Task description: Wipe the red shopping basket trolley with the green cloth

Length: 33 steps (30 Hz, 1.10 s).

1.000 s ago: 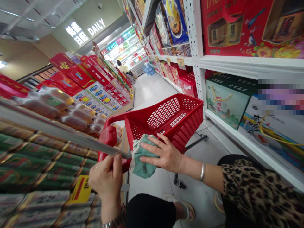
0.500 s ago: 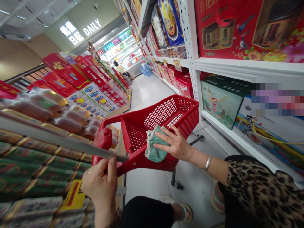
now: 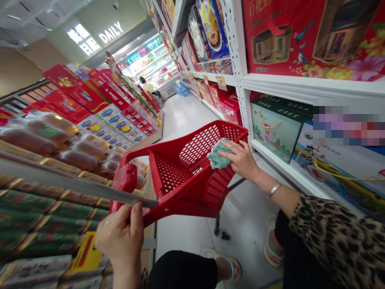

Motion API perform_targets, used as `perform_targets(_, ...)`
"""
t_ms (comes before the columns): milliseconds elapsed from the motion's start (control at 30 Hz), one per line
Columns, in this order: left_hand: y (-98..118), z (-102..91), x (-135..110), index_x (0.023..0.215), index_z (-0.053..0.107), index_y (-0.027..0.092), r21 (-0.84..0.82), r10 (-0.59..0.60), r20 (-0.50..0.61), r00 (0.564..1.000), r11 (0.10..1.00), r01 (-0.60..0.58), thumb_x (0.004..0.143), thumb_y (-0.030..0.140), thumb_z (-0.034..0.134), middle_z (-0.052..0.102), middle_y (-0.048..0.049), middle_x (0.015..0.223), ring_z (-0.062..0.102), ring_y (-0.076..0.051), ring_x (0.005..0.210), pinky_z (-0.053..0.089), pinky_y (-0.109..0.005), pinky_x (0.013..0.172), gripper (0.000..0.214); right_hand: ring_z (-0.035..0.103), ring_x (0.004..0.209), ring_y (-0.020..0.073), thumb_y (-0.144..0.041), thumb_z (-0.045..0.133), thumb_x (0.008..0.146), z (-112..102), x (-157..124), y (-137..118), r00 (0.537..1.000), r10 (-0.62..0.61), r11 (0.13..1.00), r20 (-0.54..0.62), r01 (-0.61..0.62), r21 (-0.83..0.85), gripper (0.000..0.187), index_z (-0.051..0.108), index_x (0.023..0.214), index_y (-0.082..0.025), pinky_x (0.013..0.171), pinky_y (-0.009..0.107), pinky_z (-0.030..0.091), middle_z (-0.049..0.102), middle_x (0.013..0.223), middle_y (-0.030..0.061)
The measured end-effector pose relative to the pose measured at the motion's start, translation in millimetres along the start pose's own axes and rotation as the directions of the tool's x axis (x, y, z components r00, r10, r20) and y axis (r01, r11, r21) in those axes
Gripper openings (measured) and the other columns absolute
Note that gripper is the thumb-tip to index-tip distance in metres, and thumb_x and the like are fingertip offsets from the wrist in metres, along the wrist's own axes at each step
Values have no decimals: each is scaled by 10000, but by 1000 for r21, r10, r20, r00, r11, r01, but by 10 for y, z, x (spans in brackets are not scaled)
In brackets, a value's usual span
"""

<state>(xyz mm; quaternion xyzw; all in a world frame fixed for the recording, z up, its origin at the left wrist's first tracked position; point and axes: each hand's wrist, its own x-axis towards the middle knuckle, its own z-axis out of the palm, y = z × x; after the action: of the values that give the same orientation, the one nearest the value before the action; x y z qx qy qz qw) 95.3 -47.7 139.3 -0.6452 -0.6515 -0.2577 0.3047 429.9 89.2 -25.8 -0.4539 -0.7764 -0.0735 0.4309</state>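
Note:
A red plastic shopping cart (image 3: 186, 202) with perforated basket walls stands tilted in view in front of me. My left hand (image 3: 122, 235) is closed at the cart's near end, its thumb against a long grey bar (image 3: 90, 186) that runs off to the left. Whether the bar belongs to the cart I cannot tell. In my right hand (image 3: 242, 158) is a folded green cloth (image 3: 221, 154) with a pale edge, pressed on the top rim of the cart's right side. The fingers lie over the cloth. No goods show inside the visible part of the basket.
On the right are white shelves (image 3: 270, 82) with gift boxes (image 3: 270, 128). Stacked bottles (image 3: 60, 136), cans and red cartons (image 3: 87, 96) line the left. A person (image 3: 146, 85) is farther down the tiled aisle (image 3: 180, 112), near lit coolers. A cart wheel (image 3: 221, 233) is close to my feet.
My right hand has slid the cloth forward along the cart's right rim, toward its far end. My left hand keeps its hold, and the whole view has shifted slightly.

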Motion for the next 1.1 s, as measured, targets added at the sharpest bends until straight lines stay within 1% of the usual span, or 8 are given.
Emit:
perform_targets(67, 0, -7, -2, 592, 582, 229, 1, -10, 8, 1000, 1000, 10, 978, 483, 480, 517, -40, 552, 458, -181, 583, 265, -319, 618, 474, 545, 1398, 302, -65, 562, 888, -20, 32, 78, 995, 89, 996, 35, -88, -17, 509, 766, 1278, -321, 1151, 543, 313, 596, 1557, 64)
perform_targets(133, -4, -15, -6, 598, 591, 228, 2, -22, 5, 1000, 1000, 22, 976, 489, 488, 512, -41, 550, 449, -183, 582, 258, -321, 616, 471, 547, 1387, 308, -68, 574, 884, -32, 56, 57, 994, 107, 994, 37, -106, -23, 503, 767, 1277, -317, 1145, 545, 317, 607, 1545, 69)
perform_targets(267, -14, -14, -9, 610, 599, 230, -9, -31, -16, 999, 999, 31, 968, 517, 495, 511, -41, 552, 440, -188, 579, 238, -327, 613, 472, 573, 1346, 289, -79, 597, 914, -34, 68, -254, 996, -83, 996, -19, 84, 35, 472, 755, 1283, -327, 1148, 539, 331, 628, 1520, 70)
perform_targets(367, -21, -1, -5, 614, 599, 233, -20, -34, -17, 999, 999, 33, 966, 511, 494, 523, -42, 559, 454, -191, 589, 250, -328, 619, 460, 575, 1344, 268, -106, 597, 961, -24, 62, -511, 962, -258, 963, -88, 263, 60, 435, 740, 1288, -355, 1152, 542, 342, 636, 1512, 50)
perform_targets(467, -28, 2, -3, 601, 584, 234, -18, -16, -21, 1000, 1000, 15, 964, 492, 495, 525, -42, 559, 466, -192, 593, 272, -328, 625, 454, 583, 1332, 258, -120, 599, 986, -6, 67, -572, 941, -314, 945, -125, 322, 49, 410, 732, 1293, -357, 1149, 535, 348, 645, 1502, 47)
perform_targets(733, -42, -7, -18, 640, 614, 235, -25, 12, -30, 999, 1000, -13, 976, 459, 509, 563, -39, 586, 502, -193, 604, 299, -326, 630, 417, 566, 1350, 264, -96, 586, 961, -15, 63, -7, 998, -39, 998, 48, 41, -40, 482, 718, 1335, -370, 1145, 519, 320, 618, 1537, 37)
perform_targets(900, -16, -7, -10, 621, 608, 237, -5, 15, -48, 999, 1000, -16, 984, 485, 504, 521, -38, 548, 472, -193, 574, 271, -327, 608, 452, 530, 1389, 296, -90, 569, 930, -93, 68, 324, 983, 141, 986, 117, -129, -108, 505, 730, 1328, -357, 1137, 540, 304, 588, 1566, 38)
perform_targets(1100, -22, -23, -10, 659, 629, 244, 0, -29, -5, 1000, 1000, 29, 969, 542, 472, 532, -49, 566, 481, -204, 585, 269, -326, 600, 458, 560, 1365, 312, -69, 524, 920, -159, 114, 623, 943, 314, 941, 113, -292, -172, 546, 726, 1342, -351, 1101, 550, 350, 565, 1586, 50)
